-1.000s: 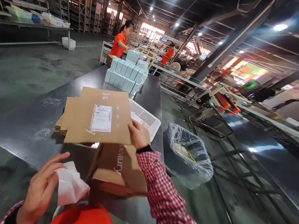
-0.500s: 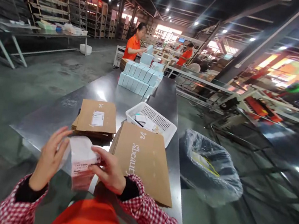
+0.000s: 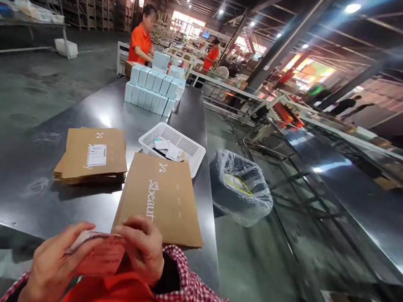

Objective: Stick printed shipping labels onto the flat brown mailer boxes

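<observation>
My left hand [image 3: 53,263] is closed on the left side of a stack of printed label sheets [image 3: 103,257], low in front of my body. My right hand [image 3: 144,249] pinches the upper right edge of the same stack, its fingers curled inward. The sheets look pinkish with blurred print. Just beyond my right hand lies a large flat brown carton [image 3: 166,196] with white lettering. To the left, a pile of smaller flat cartons [image 3: 108,151] rests on the metal table, with a white label [image 3: 97,155] on the top one.
A white perforated basket [image 3: 195,152] with cards stands behind the large carton on the metal table [image 3: 95,112]. Light-blue boxes [image 3: 149,91] are stacked at the far end, near a co-worker in orange [image 3: 140,43]. On the right stands a plastic-lined bin [image 3: 243,189].
My view has swung to the right. My left hand has come from beside the label sheets to grip them. Both hands and the sheets are now lower and closer to my body.
</observation>
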Available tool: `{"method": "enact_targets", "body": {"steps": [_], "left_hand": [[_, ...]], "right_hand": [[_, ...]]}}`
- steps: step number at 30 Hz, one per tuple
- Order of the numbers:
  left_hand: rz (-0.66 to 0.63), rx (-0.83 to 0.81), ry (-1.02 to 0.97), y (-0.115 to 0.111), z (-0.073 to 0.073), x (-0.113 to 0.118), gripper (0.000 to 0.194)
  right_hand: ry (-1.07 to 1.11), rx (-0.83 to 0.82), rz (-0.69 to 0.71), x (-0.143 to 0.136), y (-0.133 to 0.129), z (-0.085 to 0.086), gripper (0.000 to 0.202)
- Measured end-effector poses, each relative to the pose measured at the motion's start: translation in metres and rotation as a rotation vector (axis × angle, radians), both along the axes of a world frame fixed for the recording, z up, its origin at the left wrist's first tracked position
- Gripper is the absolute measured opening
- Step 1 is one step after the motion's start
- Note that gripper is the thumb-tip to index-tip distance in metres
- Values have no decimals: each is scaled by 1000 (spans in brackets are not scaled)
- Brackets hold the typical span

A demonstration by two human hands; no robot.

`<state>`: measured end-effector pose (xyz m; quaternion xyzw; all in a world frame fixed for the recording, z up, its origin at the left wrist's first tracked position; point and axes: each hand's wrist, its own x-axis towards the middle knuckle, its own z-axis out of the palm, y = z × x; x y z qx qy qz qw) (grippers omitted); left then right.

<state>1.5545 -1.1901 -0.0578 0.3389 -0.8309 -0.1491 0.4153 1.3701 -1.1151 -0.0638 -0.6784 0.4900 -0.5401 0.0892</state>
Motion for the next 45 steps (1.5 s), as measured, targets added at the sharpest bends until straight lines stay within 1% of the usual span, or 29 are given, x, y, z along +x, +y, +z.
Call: {"method": "enact_targets", "body": {"steps": [1, 2, 3, 5, 6, 7, 8, 9, 11, 12, 13, 15, 17, 19, 21, 22, 23, 25, 26, 27, 28, 30, 32, 34, 37, 40, 42, 44, 45], "left_hand": [[-64, -13, -6, -2, -3, -1, 35], [-145, -24, -13, -4, -8, -2, 35], [-232, -36, -19, -7, -14, -2, 32], [-362, -71, -9, -12, -26, 0, 24], [-393, -86, 1, -13, -32, 1, 20], [-413, -88, 7, -14, -37, 1, 18], [-435, -76, 7, -15, -41, -1, 18], [-454, -48, 5, -14, -45, -4, 19], [-496, 65, -15, -11, -51, -13, 23], [-516, 134, -27, -9, -54, -19, 25], [-536, 198, -39, -7, -58, -25, 26], [-563, 289, -60, -5, -68, -34, 26], [-585, 320, -71, -4, -80, -38, 25], [-601, 331, -67, -4, -92, -37, 25], [-610, 333, -60, -4, -100, -35, 25], [-610, 327, -54, -4, -103, -34, 24], [-609, 316, -46, -4, -104, -33, 23], [-603, 294, -34, -4, -105, -34, 21], [-599, 284, -31, -4, -105, -34, 21], [-597, 276, -29, -3, -104, -34, 20], [-597, 272, -31, -3, -103, -34, 20], [-580, 285, -53, -1, -103, -31, 22], [-503, 326, -101, 3, -105, -25, 25], [-412, 387, -159, 10, -109, -19, 29], [-383, 474, -205, 22, -115, -17, 33], [-383, 537, -173, 28, -109, -23, 33], [-385, 570, -118, 28, -101, -24, 34], [-362, 588, -43, 27, -95, -19, 33], [-323, 578, 11, 26, -93, -14, 32]], "right_hand": [[43, -45, -27, -8, 3, -1, 27], [60, -76, -98, -19, 6, 0, 28], [33, -103, -219, -34, 7, 3, 26], [-170, -136, -548, -72, 4, 12, 20], [-299, -121, -666, -93, 0, 17, 19], [-411, -68, -711, -113, -5, 19, 19], [-482, 25, -660, -131, -11, 18, 21], [-512, 148, -543, -145, -18, 15, 25], [-481, 412, -283, -161, -31, -2, 36], [-429, 514, -209, -163, -36, -12, 41], [-352, 592, -189, -162, -40, -22, 44], [-120, 690, -255, -155, -46, -35, 47], [162, 736, -346, -145, -48, -37, 55], [393, 795, -449, -135, -47, -30, 76], [547, 837, -585, -123, -45, -25, 95], [605, 819, -616, -117, -44, -25, 98], [656, 767, -588, -111, -44, -28, 93], [727, 627, -384, -103, -44, -38, 71], [726, 589, -297, -104, -45, -44, 61], [702, 588, -267, -109, -46, -50, 54], [661, 617, -301, -119, -47, -54, 50], [550, 709, -525, -146, -44, -56, 49], [445, 775, -732, -175, -32, -54, 48], [379, 823, -793, -194, -12, -52, 43], [288, 827, -692, -197, 19, -53, 37], [114, 740, -669, -190, 37, -44, 40], [-84, 675, -629, -187, 38, -28, 45], [-332, 615, -511, -183, 29, -9, 48], [-434, 587, -450, -179, 20, -1, 48]]}}
